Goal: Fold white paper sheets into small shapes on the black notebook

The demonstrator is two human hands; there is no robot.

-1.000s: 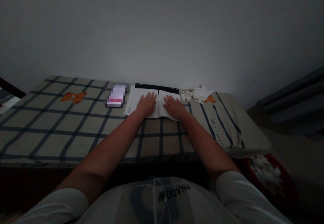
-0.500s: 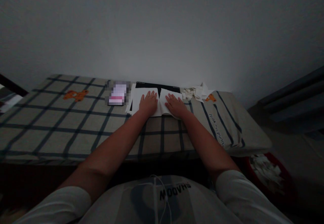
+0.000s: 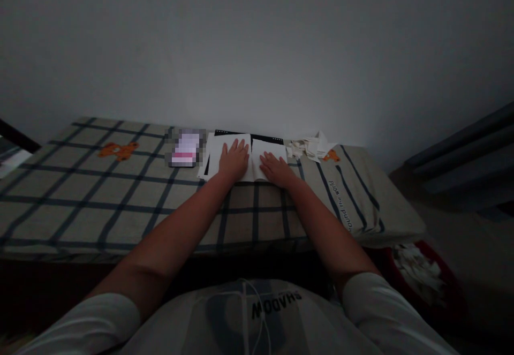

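Note:
White sheets of paper (image 3: 216, 154) lie across the middle of the cloth, partly torn or split near the top between my hands. My left hand (image 3: 235, 159) rests flat on the left part, fingers spread. On the right part lies my right hand (image 3: 275, 168), its fingers stretched out and palm down. Under the paper shows a dark flat sheet or board (image 3: 241, 133) with small light marks along its top edge. My palms hide part of the paper.
A checked cloth (image 3: 168, 216) covers the bed-like surface against a wall. Left of the paper is a phone (image 3: 186, 149) with a blurred screen. Torn paper scraps (image 3: 313, 146) lie to the right. A red bin (image 3: 450, 285) holding crumpled paper stands at the lower right.
The paper's left part has shifted slightly up, away from me, over the dark sheet. My left hand moved a little upward; my right hand moved slightly down and left.

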